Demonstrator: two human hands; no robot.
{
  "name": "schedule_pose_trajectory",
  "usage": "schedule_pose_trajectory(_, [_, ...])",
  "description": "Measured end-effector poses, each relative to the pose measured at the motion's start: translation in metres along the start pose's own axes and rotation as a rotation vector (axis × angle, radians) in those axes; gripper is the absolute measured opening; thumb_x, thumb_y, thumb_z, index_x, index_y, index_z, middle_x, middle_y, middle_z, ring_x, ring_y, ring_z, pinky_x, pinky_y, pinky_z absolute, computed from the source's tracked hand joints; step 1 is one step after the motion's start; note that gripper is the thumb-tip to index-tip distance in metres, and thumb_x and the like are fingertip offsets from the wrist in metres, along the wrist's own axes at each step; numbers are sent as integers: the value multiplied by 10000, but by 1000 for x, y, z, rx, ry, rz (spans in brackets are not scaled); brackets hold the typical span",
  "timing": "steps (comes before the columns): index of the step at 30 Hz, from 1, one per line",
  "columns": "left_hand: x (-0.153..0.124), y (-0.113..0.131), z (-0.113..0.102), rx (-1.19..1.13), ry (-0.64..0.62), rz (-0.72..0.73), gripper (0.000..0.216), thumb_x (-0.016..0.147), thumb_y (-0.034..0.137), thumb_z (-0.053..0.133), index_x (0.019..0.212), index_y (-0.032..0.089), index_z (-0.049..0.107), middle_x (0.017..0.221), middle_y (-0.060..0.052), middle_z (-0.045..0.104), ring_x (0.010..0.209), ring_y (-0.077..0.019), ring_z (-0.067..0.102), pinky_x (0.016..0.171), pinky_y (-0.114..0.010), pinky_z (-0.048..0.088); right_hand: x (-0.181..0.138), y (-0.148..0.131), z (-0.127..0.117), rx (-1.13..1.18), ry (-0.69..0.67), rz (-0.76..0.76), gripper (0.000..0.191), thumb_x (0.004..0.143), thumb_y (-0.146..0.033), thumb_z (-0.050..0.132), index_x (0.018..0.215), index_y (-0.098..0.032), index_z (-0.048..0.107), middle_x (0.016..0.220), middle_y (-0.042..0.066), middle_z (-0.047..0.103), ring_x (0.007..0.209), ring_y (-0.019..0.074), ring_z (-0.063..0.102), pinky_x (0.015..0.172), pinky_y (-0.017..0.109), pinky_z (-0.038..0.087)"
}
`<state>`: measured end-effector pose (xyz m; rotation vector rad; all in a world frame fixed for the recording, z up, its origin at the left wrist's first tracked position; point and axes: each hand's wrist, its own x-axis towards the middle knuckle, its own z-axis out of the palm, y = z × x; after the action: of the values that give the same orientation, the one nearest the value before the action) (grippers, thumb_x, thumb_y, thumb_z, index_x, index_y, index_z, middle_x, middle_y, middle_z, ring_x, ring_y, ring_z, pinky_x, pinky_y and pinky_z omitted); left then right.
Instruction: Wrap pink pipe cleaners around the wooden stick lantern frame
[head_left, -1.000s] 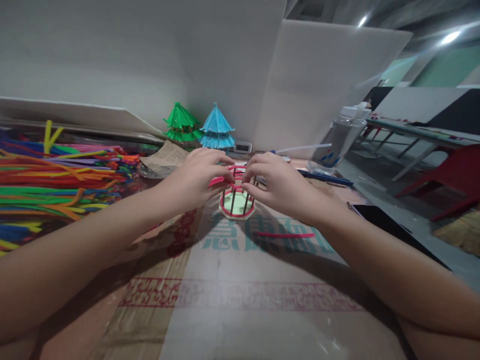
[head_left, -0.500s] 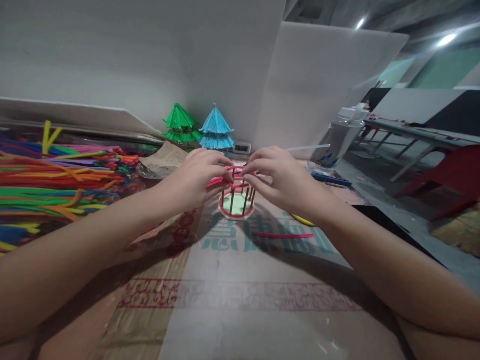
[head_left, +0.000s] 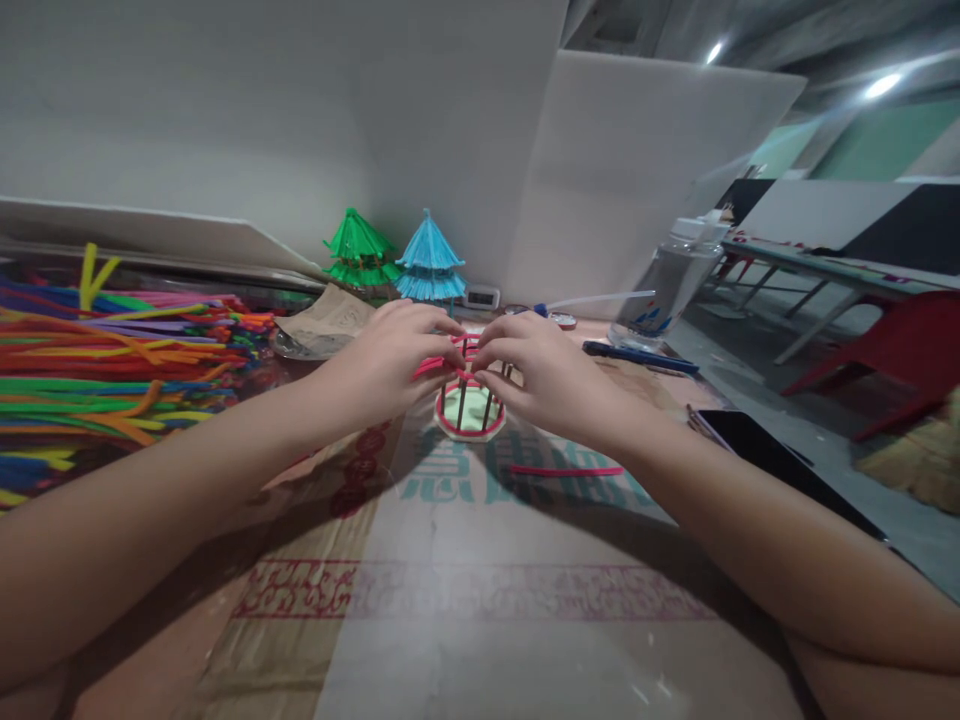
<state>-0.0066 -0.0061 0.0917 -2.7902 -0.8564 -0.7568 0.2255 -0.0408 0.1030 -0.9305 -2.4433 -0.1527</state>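
Between my hands stands a small round frame (head_left: pixel 471 410) with a pale green base edged in red and several dark upright posts. A red pipe cleaner (head_left: pixel 429 367) runs from the frame's top rim into my left hand (head_left: pixel 397 350), whose fingers are pinched on it. My right hand (head_left: pixel 529 365) is closed at the right side of the top rim, its fingertips on the red pipe cleaner there. Some of the posts and rim are hidden behind my fingers. A separate red pipe cleaner piece (head_left: pixel 566 471) lies on the table just in front.
Bundles of coloured pipe cleaners (head_left: pixel 112 350) lie at left. Green (head_left: pixel 360 250) and blue (head_left: pixel 430 258) roofed models stand at the back, near a small digital clock (head_left: pixel 482 297). On the right are a clear bottle (head_left: pixel 664 285), a blue pen-like tool (head_left: pixel 645 358) and a black phone (head_left: pixel 787 475).
My right hand has shifted slightly left along the rim, closer to my left hand. The left hand keeps its pinch. The view has moved a little.
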Motion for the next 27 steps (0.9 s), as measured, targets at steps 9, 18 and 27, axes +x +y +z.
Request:
schedule_pose_trajectory(9, [0,1,1,-3,14,9,286,1001,438,581,1030,236,781,1279,-93,740,1197,-288,632,1026,-473,422,0,3,2,22,38,-65,166,1022,-229,606,954,-195,753,1088,106,737,1031,251,617,928,399,420])
schedule_pose_trajectory(18, [0,2,1,13,21,9,254,990,396,599,1042,231,785,1266,-94,744,1194,-296,648,1016,-475,427,1,2,5,-7,58,-101,169,1008,-207,605,922,-195,750,1061,99,752,1014,248,640,912,397,426])
schedule_pose_trajectory(27, [0,1,0,23,12,29,293,1024,418,558,1063,244,791,1263,-98,744,1161,-286,647,1001,-475,431,2,-1,-5,-7,103,-62,200,1034,-237,584,961,-172,759,1078,115,763,1021,256,651,921,396,445])
